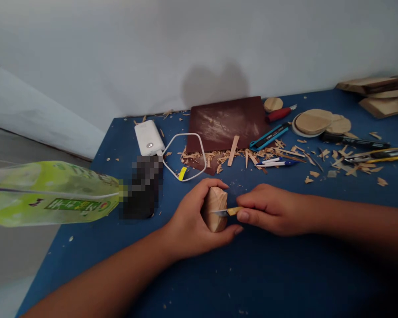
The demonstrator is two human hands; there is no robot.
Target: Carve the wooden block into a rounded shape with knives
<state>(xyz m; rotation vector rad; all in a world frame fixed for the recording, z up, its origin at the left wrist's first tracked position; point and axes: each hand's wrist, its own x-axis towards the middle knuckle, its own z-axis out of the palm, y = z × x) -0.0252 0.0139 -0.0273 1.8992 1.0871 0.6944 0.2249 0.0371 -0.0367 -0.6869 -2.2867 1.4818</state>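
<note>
Near the middle of the blue table, my left hand [194, 221] is wrapped round an oval piece of pale wood [216, 207], its fingers over the top and its thumb along the near side. Lines are cut into the wood's face. From the right, my right hand [268, 210] pinches the yellow handle of a small knife [232, 211]. The knife's blade lies against the wood's face. Most of the handle is hidden inside my right hand.
Behind my hands lie a brown sheet [227, 123], wood shavings, a blue cutter [270, 136], pens and a red-handled knife [280, 114]. A white power bank [149, 138] with a cable and a black phone [142, 190] are left, beside a green-labelled bottle [53, 194]. Wood pieces [384, 95] lie back right.
</note>
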